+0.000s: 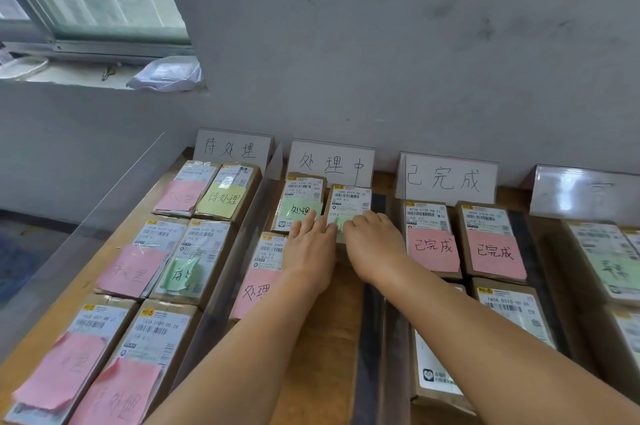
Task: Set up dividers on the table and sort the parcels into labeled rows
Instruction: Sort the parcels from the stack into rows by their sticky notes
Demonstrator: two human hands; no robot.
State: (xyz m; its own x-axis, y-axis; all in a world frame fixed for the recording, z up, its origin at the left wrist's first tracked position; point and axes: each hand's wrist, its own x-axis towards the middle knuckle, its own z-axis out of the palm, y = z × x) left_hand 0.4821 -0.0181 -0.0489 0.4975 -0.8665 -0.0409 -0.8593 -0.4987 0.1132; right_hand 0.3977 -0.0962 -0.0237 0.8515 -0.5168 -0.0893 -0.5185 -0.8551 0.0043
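Note:
Brown parcels with shipping labels and pink or green sticky notes lie in rows between clear dividers [242, 244] on the wooden table [322, 338]. White row signs [330, 164] stand against the wall. Both hands reach into the second row. My left hand [308, 251] lies flat, with straight fingers touching the left back parcel [301, 196] and the near edge of the right back parcel [349, 202]. My right hand [374, 248] rests on that right back parcel's near end, fingers bent over its green note. A third parcel [263, 268] with a pink note lies partly under my left forearm.
The first row [166, 251] holds several parcels in pairs. The third row [464, 244] holds parcels with pink notes, and a fourth row [609, 261] at the right holds more. A window sill [69, 74] with a plastic bag is at upper left.

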